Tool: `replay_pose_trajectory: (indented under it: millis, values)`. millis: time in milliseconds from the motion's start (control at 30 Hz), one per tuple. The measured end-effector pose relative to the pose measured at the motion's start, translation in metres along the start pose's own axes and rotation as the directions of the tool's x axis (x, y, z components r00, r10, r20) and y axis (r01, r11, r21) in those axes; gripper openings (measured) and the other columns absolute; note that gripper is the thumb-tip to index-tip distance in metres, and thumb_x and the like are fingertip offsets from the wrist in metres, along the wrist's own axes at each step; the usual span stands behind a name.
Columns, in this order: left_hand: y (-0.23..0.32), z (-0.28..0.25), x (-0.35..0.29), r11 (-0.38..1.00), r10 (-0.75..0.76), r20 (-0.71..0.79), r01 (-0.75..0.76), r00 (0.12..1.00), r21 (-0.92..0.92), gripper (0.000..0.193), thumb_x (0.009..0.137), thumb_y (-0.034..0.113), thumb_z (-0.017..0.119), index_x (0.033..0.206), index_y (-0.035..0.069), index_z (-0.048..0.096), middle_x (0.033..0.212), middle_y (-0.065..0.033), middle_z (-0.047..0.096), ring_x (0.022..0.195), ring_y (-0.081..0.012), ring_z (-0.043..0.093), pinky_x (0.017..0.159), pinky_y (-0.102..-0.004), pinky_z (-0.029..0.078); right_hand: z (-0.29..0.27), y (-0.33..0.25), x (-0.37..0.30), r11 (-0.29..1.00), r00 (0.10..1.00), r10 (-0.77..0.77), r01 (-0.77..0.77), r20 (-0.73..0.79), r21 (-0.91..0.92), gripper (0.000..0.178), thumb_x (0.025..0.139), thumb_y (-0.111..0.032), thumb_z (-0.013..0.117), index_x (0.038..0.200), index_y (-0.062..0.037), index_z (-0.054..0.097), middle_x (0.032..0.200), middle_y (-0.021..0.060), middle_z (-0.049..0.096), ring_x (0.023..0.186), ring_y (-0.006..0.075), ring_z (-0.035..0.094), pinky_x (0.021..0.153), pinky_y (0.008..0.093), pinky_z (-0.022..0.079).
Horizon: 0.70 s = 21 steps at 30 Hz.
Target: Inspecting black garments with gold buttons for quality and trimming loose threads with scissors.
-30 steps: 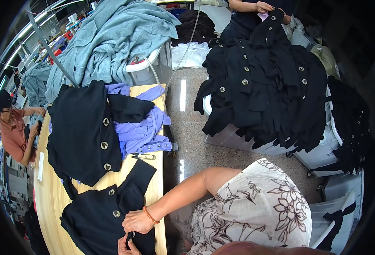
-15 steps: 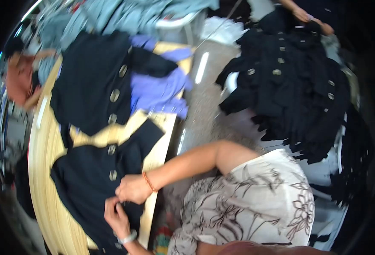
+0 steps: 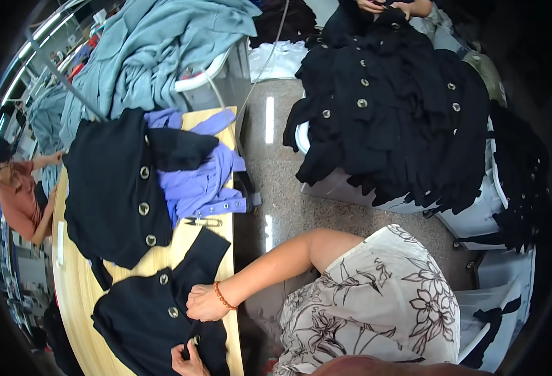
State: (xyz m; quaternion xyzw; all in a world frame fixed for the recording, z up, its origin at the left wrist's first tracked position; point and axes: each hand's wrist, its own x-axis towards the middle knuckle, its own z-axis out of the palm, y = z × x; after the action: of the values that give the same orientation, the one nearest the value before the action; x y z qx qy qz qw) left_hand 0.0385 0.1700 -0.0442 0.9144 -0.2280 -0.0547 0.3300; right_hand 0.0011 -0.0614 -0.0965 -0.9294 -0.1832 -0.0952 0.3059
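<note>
Speckled grey polished flooring, with strip lights mirrored in it, is seen between a long pale wooden desk on the left and a white plastic bin on the right. No package, label or sign can be made out clearly; only a narrow white strip is seen along the desk's far edge, perhaps a ruler or tape, though the view is too small to tell.

On the near end of the desk a black knitted garment with round metal buttons is spread flat. It is pressed down by the right hand, whose fingers are curled onto the cloth and whose wrist bears an orange beaded bracelet. The garment's lower edge is pinched by the left hand, closed on the fabric beside a button; the two hands are near each other but apart.

Farther up the desk a second black buttoned garment is laid, with a crumpled lilac garment just beside it and small metal snips below that. A heap of grey-blue cloth is piled beyond. The white bin is draped with many black buttoned garments. Another person in an orange top is seated at the desk's left.
</note>
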Motion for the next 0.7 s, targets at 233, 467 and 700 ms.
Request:
replay_pose_trajectory:
  millis: [233, 467, 700]
  values:
    - [0.032, 0.005, 0.011, 0.956, 0.267, -0.111, -0.248, 0.957, 0.155, 0.020, 0.082, 0.016, 0.076, 0.088, 0.000, 0.066, 0.082, -0.0127, 0.063, 0.073, -0.0235, 0.058, 0.067, -0.0340, 0.049, -0.015, -0.001, -0.020, 0.997, 0.998, 0.055, -0.056, -0.032, -0.043, 0.015, 0.076, -0.013, 0.060, 0.074, 0.0020, 0.061, 0.073, 0.0166, 0.064, 0.069, 0.0322, 0.066, 0.059, 0.0405, 0.051]
    - [0.036, 0.054, 0.066, 0.941, 0.339, -0.147, -0.334, 0.929, 0.061, 0.015, 0.085, 0.007, 0.068, 0.094, -0.004, 0.062, 0.085, -0.0108, 0.061, 0.073, -0.0211, 0.056, 0.070, -0.0324, 0.049, -0.018, 0.005, -0.018, 0.994, 0.994, 0.096, -0.099, -0.059, -0.043, 0.016, 0.077, -0.012, 0.058, 0.073, 0.0034, 0.059, 0.070, 0.0185, 0.063, 0.068, 0.0323, 0.066, 0.058, 0.0395, 0.051]
    - [0.029, 0.050, 0.079, 0.997, 0.038, 0.036, -0.040, 0.999, 0.069, 0.012, 0.085, 0.003, 0.068, 0.093, -0.004, 0.063, 0.077, -0.0060, 0.060, 0.063, -0.0114, 0.051, 0.061, -0.0253, 0.045, -0.013, 0.009, -0.021, 0.998, 0.996, 0.063, -0.062, -0.062, 0.012, 0.019, 0.079, -0.013, 0.058, 0.075, 0.0047, 0.058, 0.073, 0.0177, 0.061, 0.067, 0.0307, 0.064, 0.057, 0.0391, 0.050]
